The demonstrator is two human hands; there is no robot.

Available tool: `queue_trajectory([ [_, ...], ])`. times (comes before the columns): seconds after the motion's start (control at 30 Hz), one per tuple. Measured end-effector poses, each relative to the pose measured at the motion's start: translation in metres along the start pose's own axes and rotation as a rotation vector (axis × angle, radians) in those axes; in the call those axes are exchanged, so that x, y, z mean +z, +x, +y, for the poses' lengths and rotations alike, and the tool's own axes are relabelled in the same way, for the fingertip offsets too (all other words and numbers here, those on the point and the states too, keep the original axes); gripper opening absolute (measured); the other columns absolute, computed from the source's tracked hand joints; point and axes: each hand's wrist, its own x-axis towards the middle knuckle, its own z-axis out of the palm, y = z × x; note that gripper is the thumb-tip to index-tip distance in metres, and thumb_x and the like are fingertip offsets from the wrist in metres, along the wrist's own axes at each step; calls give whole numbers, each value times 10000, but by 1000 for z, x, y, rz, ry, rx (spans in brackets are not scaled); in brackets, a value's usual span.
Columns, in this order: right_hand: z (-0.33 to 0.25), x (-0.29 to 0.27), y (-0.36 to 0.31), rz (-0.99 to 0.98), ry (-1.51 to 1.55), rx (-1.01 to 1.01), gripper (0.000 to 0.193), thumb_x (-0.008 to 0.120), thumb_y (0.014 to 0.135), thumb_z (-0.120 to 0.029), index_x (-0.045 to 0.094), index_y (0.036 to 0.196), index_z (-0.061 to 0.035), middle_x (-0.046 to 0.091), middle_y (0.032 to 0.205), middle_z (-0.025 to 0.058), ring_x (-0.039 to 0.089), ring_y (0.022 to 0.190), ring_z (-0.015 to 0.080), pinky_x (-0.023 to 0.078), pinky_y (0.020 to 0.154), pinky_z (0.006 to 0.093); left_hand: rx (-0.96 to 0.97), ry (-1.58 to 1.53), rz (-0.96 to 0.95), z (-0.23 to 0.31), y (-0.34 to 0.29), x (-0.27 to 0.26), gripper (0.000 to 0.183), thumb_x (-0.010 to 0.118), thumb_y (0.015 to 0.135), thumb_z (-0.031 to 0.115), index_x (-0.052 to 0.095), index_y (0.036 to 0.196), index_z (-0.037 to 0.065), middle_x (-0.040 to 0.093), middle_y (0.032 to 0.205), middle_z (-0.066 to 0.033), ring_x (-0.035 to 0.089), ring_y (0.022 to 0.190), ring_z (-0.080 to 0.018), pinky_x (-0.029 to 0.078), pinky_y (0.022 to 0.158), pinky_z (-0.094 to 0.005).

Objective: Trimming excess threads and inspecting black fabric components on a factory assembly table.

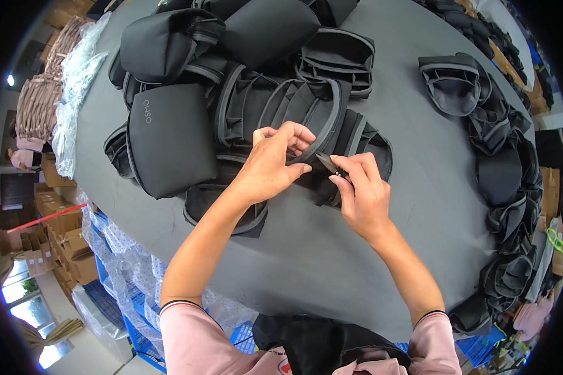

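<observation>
Black fabric pouches with zipped rims lie heaped on the grey table [419,262]. My left hand [270,161] is at the near rim of an unzipped pouch [306,106]. Its fingers are loosely curled, with the thumb apart and no object visible between them. Just to the right, my right hand [364,194] grips small thread snips [326,162], the pointed blades aimed up and left at that pouch's edge. Most of the snips' handle is hidden by my fingers. A closed pouch [172,140] with pale lettering lies left of my left hand.
More pouches [269,31] are piled at the far side. A row of black pouches [499,175] runs along the right edge. Clear plastic wrapping [78,94] hangs at the left edge, near cardboard boxes [75,247]. Blue crates [137,337] stand below the table's near left edge.
</observation>
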Motion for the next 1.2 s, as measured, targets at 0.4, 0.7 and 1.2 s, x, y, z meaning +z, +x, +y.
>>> queue_trajectory([
  [0.4, 11, -55, -75, -51, 137, 608, 207, 642, 797, -59, 580, 995, -55, 437, 712, 8, 431, 628, 102, 378, 557, 253, 310, 679, 54, -4, -18, 36, 152, 663, 767, 171, 549, 769, 70, 590, 655, -63, 574, 673, -217, 366, 804, -356],
  [0.7, 10, -233, -271, 415, -66, 1139, 169, 510, 928, -169, 595, 954, -24, 524, 659, 16, 457, 492, 69, 384, 470, 232, 192, 987, 119, 3, -17, 67, 246, 671, 737, 137, 585, 954, 62, 590, 1006, -99, 551, 922, -281, 390, 809, -393],
  [1.2, 65, -430, -557, 941, -885, 1099, 512, 698, 787, -344, 567, 1154, -13, 577, 1034, 146, 544, 946, 236, 431, 835, 341, 142, 639, -188, 83, -143, 201, 424, 670, 759, 140, 539, 1153, 59, 396, 1341, -180, 413, 1214, -354, 366, 973, -444],
])
